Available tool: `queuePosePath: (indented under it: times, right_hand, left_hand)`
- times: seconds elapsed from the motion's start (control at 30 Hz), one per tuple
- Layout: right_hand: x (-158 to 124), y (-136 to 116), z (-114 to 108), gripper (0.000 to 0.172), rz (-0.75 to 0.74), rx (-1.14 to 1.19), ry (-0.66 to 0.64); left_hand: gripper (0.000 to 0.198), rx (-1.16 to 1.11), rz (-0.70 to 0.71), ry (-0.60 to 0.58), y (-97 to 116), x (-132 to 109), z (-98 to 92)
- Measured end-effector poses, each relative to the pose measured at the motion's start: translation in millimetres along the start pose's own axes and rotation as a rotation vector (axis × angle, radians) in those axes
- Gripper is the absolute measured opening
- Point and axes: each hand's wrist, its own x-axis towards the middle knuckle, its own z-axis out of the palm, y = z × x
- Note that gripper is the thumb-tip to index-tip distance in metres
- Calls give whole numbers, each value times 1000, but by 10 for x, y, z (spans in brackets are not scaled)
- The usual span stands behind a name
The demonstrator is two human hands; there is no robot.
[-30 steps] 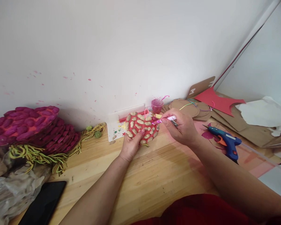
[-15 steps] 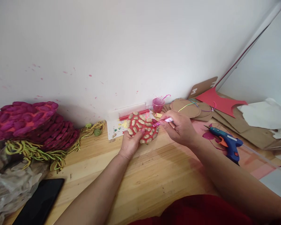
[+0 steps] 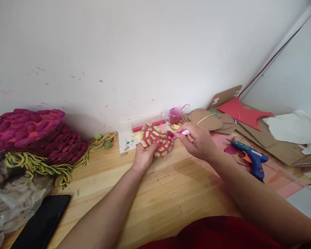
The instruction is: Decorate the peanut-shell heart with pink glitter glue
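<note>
The left hand (image 3: pixel 144 155) grips a peanut-studded red disc (image 3: pixel 159 135) over the wooden table (image 3: pixel 145 207), its thumb covering part; the right hand (image 3: pixel 197 140) pinches a pink-smeared brush (image 3: pixel 186 132) at its edge. Behind are a starred sheet (image 3: pixel 122 142) and pink cup (image 3: pixel 175 116); rightward, cardboard discs (image 3: pixel 206 119) and glue gun (image 3: pixel 252 159); leftward, magenta discs (image 3: pixel 28 128) and phone (image 3: pixel 43 221).

White wall (image 3: pixel 145 48) with pink spatters (image 3: pixel 101 81) toward the left, behind a pale wooden tabletop (image 3: pixel 145 200), in soft light.

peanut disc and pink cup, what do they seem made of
Peanut disc: apparently real, matte peanut shells, judging by tan colour and pinched shapes, on flat red backing, perhaps card. Pink cup: probably smooth plastic, from its translucent look.
</note>
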Motion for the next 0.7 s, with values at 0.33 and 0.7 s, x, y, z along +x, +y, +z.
queuePosePath:
  times: [0.33,0.7]
  right_hand:
    - [3,2,2,7,-7,11,-17]
    - [-2,-23,-4,9,44,52,23]
  left_hand:
    - [39,-10,-26,18,32,-10,27]
    - [39,-18,-47,19,13,10,11]
